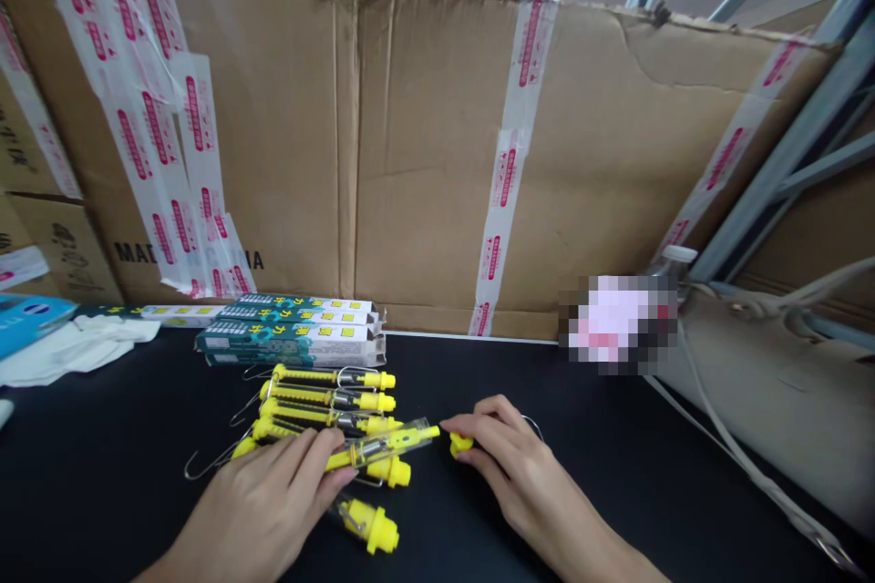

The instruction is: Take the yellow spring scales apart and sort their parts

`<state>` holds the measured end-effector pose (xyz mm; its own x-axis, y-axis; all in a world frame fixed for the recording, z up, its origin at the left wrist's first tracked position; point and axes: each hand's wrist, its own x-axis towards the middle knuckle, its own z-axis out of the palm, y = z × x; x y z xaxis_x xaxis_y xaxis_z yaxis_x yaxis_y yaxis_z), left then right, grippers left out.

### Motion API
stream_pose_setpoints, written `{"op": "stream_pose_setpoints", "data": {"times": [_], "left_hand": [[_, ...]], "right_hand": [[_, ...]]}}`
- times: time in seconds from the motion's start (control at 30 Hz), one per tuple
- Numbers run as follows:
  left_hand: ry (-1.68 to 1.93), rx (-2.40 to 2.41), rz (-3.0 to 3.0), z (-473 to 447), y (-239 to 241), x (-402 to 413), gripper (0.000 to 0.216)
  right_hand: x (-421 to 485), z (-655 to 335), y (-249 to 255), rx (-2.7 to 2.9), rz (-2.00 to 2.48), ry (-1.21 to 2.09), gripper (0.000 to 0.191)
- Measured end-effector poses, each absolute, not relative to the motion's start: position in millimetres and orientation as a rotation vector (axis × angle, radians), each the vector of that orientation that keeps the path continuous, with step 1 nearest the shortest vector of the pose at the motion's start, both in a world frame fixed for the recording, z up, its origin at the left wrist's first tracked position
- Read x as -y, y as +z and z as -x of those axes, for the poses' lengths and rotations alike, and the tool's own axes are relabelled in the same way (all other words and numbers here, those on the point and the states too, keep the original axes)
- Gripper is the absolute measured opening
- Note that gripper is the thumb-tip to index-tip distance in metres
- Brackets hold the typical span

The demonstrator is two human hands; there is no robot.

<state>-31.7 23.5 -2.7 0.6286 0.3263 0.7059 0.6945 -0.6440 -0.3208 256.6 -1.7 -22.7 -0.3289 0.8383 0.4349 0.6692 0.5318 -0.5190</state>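
Note:
My left hand (273,496) is closed around a yellow spring scale (389,444) with a clear tube, its narrow yellow end pointing right. A yellow cap (461,444) is pinched between the thumb and fingers of my right hand (509,451), a short gap away from that end. Behind the right fingers a thin wire loop (533,426) shows in part. Several more spring scales (328,397) with metal hooks lie side by side beyond and under my left hand. Nearer to me lies another one with a thick yellow end (373,526); my left hand hides its rest.
Stacked narrow teal-and-white boxes (293,332) stand at the back of the black table (471,373). White cloth (82,346) and a blue packet (31,323) lie far left. A tall taped cardboard sheet (424,155) closes off the back. Cords (745,465) and a clear bottle (676,262) are right.

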Motion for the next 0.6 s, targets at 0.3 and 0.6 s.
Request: {"op": "stream_pose_setpoints", "data": {"times": [0.3, 0.6], "left_hand": [[-0.8, 0.79, 2.259, 33, -2, -23, 0.042], [-0.779, 0.788, 2.268, 31, -1, -23, 0.043]], "right_hand": [[1, -258, -25, 1.897, 1.165, 0.139, 0.024], [-15, -280, -22, 1.576, 1.295, 0.178, 0.012]]}}
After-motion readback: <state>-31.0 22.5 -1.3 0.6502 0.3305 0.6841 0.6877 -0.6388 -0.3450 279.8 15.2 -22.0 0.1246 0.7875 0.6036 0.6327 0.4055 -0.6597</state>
